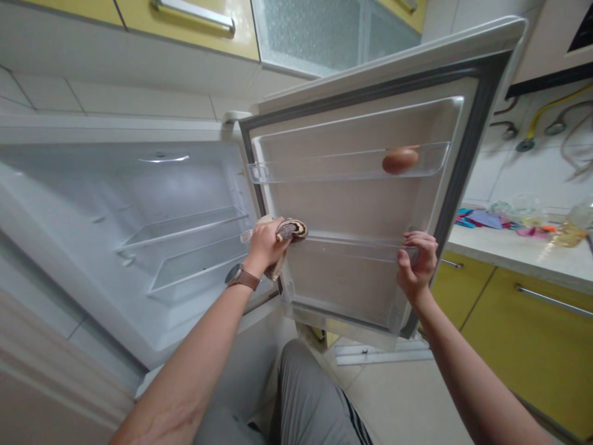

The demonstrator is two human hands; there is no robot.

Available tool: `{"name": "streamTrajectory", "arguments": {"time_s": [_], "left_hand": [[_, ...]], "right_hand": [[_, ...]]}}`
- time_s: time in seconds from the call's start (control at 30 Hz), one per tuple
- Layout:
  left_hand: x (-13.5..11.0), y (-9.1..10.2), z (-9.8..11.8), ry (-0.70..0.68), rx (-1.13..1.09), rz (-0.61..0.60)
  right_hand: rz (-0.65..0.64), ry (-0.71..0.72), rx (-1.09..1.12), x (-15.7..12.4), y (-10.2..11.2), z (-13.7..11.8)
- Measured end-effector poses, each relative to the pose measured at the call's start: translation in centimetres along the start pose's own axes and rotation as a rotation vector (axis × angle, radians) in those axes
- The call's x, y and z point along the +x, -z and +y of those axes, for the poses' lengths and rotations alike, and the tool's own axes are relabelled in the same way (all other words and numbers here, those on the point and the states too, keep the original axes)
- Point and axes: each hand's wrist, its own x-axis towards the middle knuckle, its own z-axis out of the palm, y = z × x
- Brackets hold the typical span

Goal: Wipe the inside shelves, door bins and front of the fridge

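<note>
A folded brown-and-cream cloth point(291, 230) is bunched in my left hand point(266, 244), which wears a wristwatch. That hand is at the hinge-side end of the middle clear door shelf point(352, 248), with the cloth against the shelf's rim. At the other end of the same shelf, my right hand point(418, 262) has its fingers curled over the rim and its thumb in front. The fridge door point(333, 210) stands wide open. Above, a brown egg point(400, 161) sits in the upper door shelf point(324, 168), towards its right end.
Left of the door, the fridge interior point(185, 179) shows two glass shelves point(194, 262). A white counter point(523, 247) on the right bears colourful items and clear bags, above yellow cabinets point(523, 327). Overhead hang yellow cupboards point(194, 37). White strips point(384, 353) lie on the floor beyond my knee.
</note>
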Motion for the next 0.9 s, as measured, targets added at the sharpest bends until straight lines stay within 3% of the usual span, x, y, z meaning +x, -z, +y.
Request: {"name": "streamTrajectory", "arguments": {"time_s": [0.17, 0.33, 0.47, 0.73, 0.9], "left_hand": [[0.0, 0.0, 0.4, 0.029, 0.033, 0.017], [0.1, -0.1, 2.1, 0.066, 0.145, 0.016], [0.4, -0.1, 5.1, 0.043, 0.173, -0.025], [0.1, -2.0, 13.5, -0.110, 0.031, -0.008], [-0.2, -3.3, 13.9, -0.220, 0.016, 0.053]], "right_hand": [[0.058, 0.013, 0.027, -0.1, -0.5, -0.3], [0.085, -0.027, 0.028, -0.1, -1.0, -0.8], [0.099, -0.056, 0.035, 0.0, -1.0, -1.0], [0.103, -0.048, 0.054, 0.0, -0.9, -1.5], [0.091, -0.014, 0.061, 0.0, -0.7, -1.3]]}}
